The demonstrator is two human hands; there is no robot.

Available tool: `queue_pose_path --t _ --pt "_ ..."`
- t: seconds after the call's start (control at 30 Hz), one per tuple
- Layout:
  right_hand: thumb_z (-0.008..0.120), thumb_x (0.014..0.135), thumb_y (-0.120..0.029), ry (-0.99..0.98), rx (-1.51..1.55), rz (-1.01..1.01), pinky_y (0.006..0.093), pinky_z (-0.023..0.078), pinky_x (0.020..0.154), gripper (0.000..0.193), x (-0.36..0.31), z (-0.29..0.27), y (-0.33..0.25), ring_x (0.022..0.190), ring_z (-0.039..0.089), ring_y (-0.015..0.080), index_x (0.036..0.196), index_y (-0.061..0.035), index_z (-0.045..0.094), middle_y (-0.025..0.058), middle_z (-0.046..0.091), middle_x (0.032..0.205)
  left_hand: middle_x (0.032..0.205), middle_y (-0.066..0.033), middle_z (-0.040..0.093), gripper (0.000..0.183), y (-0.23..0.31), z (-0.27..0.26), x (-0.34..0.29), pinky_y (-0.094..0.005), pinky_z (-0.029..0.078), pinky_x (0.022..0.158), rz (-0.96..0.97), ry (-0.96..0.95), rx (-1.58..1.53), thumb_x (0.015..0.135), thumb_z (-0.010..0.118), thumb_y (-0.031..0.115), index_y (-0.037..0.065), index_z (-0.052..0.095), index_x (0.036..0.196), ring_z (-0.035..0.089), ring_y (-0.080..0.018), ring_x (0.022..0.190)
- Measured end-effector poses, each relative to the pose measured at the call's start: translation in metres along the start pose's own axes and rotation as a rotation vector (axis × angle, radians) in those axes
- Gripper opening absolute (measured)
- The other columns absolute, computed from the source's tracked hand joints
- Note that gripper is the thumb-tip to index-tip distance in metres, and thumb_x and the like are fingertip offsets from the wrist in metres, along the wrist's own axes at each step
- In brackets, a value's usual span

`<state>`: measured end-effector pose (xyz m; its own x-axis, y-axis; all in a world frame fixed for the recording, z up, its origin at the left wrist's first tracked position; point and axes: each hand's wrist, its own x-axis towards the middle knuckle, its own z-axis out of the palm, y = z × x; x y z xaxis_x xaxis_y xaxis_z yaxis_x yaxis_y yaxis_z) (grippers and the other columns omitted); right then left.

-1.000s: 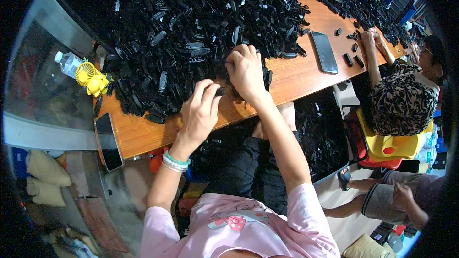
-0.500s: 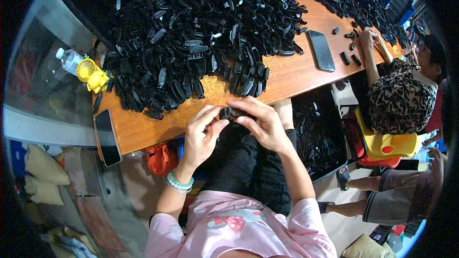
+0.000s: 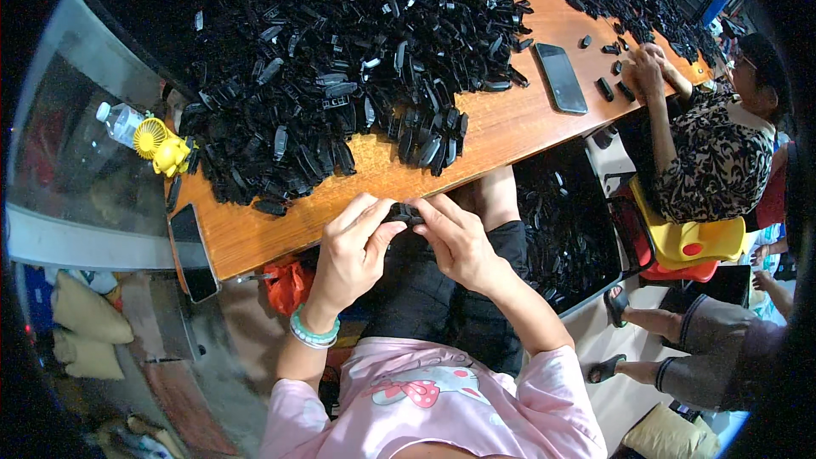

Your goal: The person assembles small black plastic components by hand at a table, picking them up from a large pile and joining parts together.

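Between my two hands, just off the table's near edge and above my lap, is a small black plastic part (image 3: 405, 214). My left hand (image 3: 357, 242) pinches its left end between thumb and fingers. The fingers and thumb of my right hand (image 3: 452, 238) close on its right end. My fingertips cover much of the part, so its exact kind does not show. Beyond my hands a large heap of similar black plastic parts (image 3: 340, 89) covers the wooden table (image 3: 357, 177).
A phone (image 3: 561, 78) lies right of the heap, another phone (image 3: 194, 252) at the left edge. A yellow fan (image 3: 161, 146) stands beside a bottle (image 3: 119, 123). Below the table sits a bin of black parts (image 3: 565, 238). A co-worker (image 3: 714, 153) handles small parts at right.
My hands have drawn closer together on the black part, and the fingers now cover more of it. The view has shifted slightly. The co-worker's hands have moved a little.
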<state>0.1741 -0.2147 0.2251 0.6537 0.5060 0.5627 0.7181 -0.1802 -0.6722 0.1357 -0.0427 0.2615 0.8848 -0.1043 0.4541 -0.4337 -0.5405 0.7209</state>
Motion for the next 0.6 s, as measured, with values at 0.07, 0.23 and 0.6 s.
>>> queue_pose_path --t 0.07,0.23,0.6 --pt "0.059 0.080 0.004 -0.089 -0.105 0.073 0.0384 0.048 0.069 0.042 0.000 -0.003 -0.004 0.081 0.058 0.0360 0.121 0.0045 0.048 0.0193 0.055 0.095 0.080 -0.0184 0.056 0.019 -0.001 0.003 -0.002 -0.0358 0.046 0.061 -0.007 0.003 -0.001 0.081 0.062 0.001 -0.010 0.057 0.096 0.058 -0.0325 0.069" --pt "0.061 0.079 0.002 -0.104 -0.053 0.046 0.0395 0.048 0.063 0.039 0.001 -0.004 0.005 0.076 0.057 0.0362 0.116 0.0049 0.049 0.0182 0.053 0.090 0.077 -0.0186 0.056 0.019 -0.009 0.002 0.001 -0.0350 0.045 0.058 -0.005 -0.046 -0.037 0.081 0.063 0.001 -0.010 0.058 0.095 0.057 -0.0324 0.067" --pt "0.072 0.073 -0.008 0.106 0.180 0.321 0.0282 0.047 0.062 0.040 -0.003 0.013 -0.005 0.072 0.056 0.0210 0.109 0.0006 0.057 0.0122 0.058 0.094 0.091 -0.0055 0.056 0.029 -0.019 0.022 -0.021 -0.0194 0.045 0.055 -0.472 0.058 -0.642 0.085 0.063 0.006 -0.005 0.061 0.111 0.056 -0.0088 0.066"
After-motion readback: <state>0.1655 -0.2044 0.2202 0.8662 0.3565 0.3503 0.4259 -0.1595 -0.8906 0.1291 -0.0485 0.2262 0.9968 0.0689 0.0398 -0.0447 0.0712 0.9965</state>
